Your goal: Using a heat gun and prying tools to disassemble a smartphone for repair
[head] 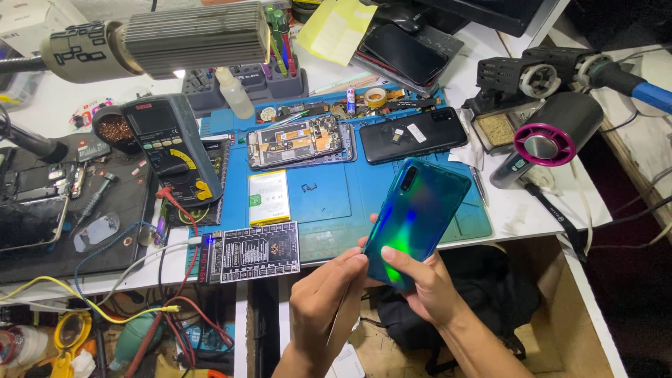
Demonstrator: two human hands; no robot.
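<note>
A glossy blue-green phone [420, 210] is held back side up above the front edge of the blue work mat [329, 196]. My right hand [427, 287] grips its lower end from beneath, thumb lying on the back. My left hand [325, 294] pinches the phone's lower left edge with its fingertips. Farther back on the mat lie an opened phone [301, 140] showing its circuit boards, a black phone [413, 134] and a white battery [269, 197].
A black test board [253, 252] with cables lies at the mat's front left. A multimeter [171, 147] stands left of it, a lamp head [161, 38] above. A hot-air tool [549, 136] and stand sit right. A stack of phones [406, 52] lies at the back.
</note>
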